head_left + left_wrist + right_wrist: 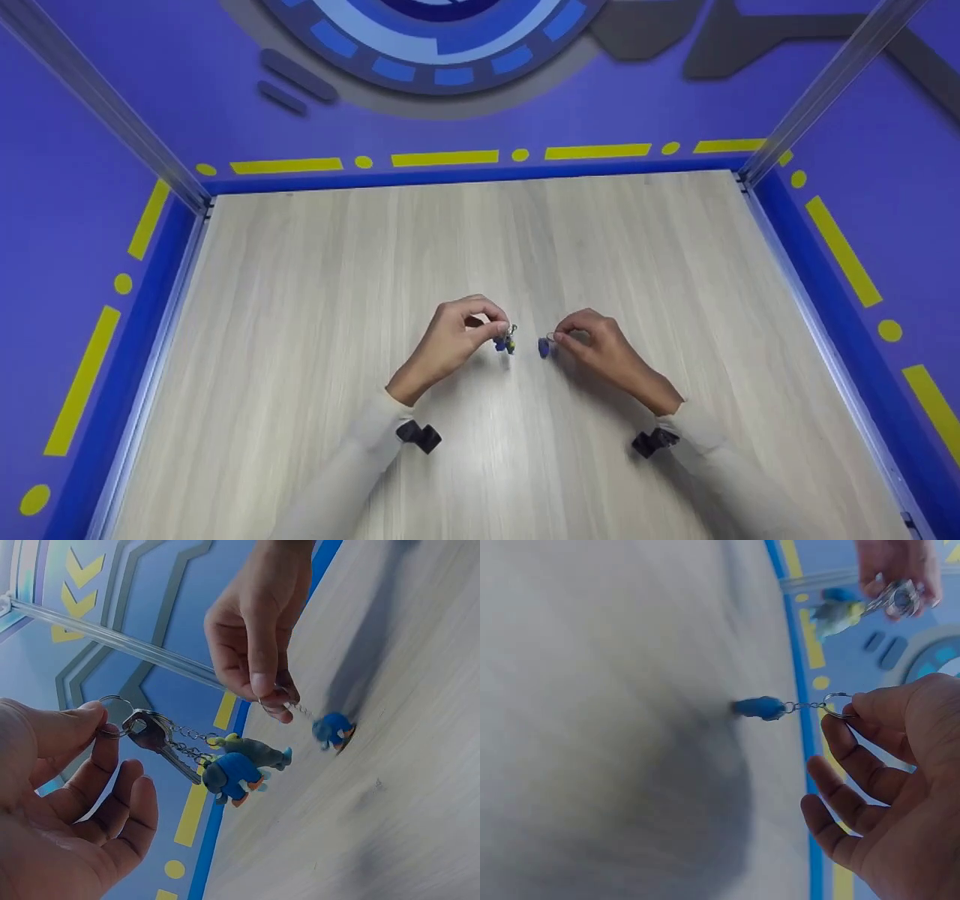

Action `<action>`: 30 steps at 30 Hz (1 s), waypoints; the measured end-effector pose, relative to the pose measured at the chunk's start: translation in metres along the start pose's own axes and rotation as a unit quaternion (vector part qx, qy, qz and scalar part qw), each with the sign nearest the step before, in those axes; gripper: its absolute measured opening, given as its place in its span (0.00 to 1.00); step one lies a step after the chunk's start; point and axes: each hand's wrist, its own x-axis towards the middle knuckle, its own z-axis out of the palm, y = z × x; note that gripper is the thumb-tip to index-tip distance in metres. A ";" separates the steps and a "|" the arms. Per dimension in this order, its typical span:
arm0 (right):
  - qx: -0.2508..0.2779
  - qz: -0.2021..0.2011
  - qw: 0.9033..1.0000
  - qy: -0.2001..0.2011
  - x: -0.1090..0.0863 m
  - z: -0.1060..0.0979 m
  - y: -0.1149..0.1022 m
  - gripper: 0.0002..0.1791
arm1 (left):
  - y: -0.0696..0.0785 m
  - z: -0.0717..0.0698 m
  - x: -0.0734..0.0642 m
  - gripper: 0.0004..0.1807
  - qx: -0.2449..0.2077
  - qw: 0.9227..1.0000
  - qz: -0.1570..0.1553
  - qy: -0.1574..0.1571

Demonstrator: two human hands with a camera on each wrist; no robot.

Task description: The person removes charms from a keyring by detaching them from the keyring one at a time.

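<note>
My left hand (457, 337) pinches a metal key ring (115, 717) between thumb and forefinger. From that ring hang a key (156, 736) and two figurine charms on short chains: a blue one with orange feet (231, 774) and a grey one with some yellow (255, 752). To the right, my right hand (604, 345) pinches a separate ring (838, 705) between thumb and forefinger. A single blue figurine keychain (760, 708) dangles from it on a chain, its lower end close to the tabletop; whether it touches I cannot tell. A small gap separates both hands.
Below the hands lies a light wood-grain tabletop (315, 300). Blue panels (480, 131) with yellow markings enclose its back and both sides, joined by metal corner posts (832, 90). A black wrist camera (418, 435) sits on the left sleeve, another (654, 442) on the right.
</note>
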 end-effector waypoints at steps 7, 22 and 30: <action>0.000 -0.004 1.000 0.018 0.013 0.003 0.021 0.04 | -0.003 0.003 -0.001 0.03 0.006 1.000 0.001 0.001; -0.059 0.007 0.998 0.021 0.047 0.015 0.046 0.02 | -0.007 0.006 0.011 0.04 0.006 1.000 0.004 0.008; -0.080 0.039 0.996 0.031 0.051 0.023 0.049 0.03 | -0.013 0.010 0.015 0.03 0.020 1.000 0.009 0.005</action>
